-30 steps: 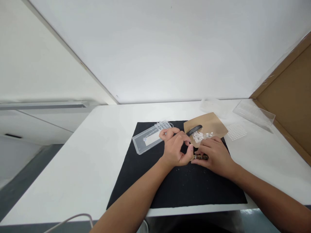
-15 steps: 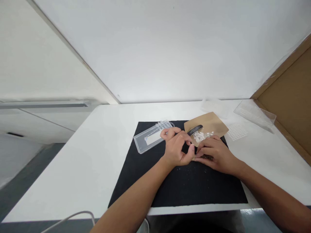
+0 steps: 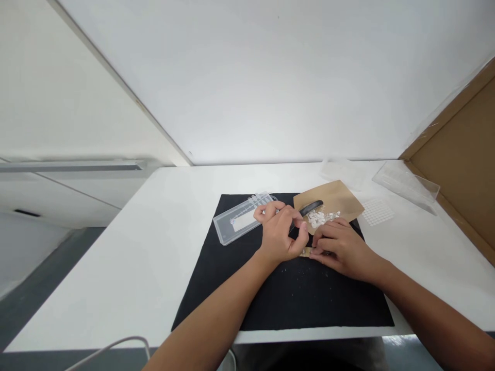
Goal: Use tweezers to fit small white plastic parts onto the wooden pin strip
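Gripping: left hand (image 3: 281,234) curls its fingers around a black-handled tool (image 3: 310,207); right hand (image 3: 337,247) pinches a small tan piece (image 3: 307,252), both over the black felt mat (image 3: 270,304).
Mat centre: hands meet, thumbs touching.
Behind mat centre: stiff brown paper (image 3: 336,196) holding white chips (image 3: 320,217).
Left of paper: clear ribbed plastic case (image 3: 242,222).
Right of mat: white gridded sheet (image 3: 376,210), clear lid (image 3: 406,181).
Hidden: tool tip, most of the piece.

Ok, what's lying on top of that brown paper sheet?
On the brown paper sheet lie a heap of small white pieces and a black tool handle. The left hand hides the tool's other end.
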`<state>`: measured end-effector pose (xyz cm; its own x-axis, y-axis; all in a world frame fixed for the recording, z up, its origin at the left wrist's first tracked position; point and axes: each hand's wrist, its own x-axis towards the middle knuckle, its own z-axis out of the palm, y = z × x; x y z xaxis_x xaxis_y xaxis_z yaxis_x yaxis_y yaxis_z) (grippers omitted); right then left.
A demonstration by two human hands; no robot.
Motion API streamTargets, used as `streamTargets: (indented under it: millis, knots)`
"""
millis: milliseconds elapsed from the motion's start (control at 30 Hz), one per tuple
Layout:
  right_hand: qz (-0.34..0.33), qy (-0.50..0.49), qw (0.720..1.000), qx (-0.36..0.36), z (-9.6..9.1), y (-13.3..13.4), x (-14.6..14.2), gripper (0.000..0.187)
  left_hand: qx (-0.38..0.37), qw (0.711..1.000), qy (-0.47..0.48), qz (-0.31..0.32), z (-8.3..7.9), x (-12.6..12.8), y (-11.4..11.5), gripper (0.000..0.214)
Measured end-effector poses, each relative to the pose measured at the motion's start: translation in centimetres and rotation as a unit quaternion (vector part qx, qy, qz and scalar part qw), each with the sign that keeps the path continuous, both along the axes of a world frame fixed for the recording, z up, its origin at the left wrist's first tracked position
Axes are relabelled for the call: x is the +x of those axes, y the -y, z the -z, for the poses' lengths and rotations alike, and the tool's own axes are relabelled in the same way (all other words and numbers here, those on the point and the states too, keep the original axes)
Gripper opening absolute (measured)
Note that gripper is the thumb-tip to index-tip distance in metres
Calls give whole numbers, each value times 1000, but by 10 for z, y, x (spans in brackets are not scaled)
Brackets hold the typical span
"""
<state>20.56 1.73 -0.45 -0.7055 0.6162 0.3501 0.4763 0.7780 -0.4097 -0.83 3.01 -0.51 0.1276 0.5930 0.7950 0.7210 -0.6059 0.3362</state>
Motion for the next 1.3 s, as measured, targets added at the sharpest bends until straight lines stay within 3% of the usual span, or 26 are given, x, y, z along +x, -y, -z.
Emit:
streamTargets:
  millis: [367, 533, 700, 900, 1300]
  knots:
    - [13, 7, 1000, -15, -5, 2, -2, 21, -151, 961, -98, -210, 1, -9, -18, 13]
    - [12, 5, 1000, -11, -4, 2, -3, 21, -182, 945, -99, -254, -9, -28, -27, 25]
    - [12, 8, 1000, -16, -3, 3, -3, 21, -242, 909, -148, -304, -10, -54, -39, 32]
    - [11, 6, 1000, -16, -3, 3, -2, 21, -286, 900, -206, -256, -9, -64, -45, 34]
    - [9, -4, 1000, -19, -2, 2, -2, 18, -266, 920, -202, -207, -4, -64, -46, 31]
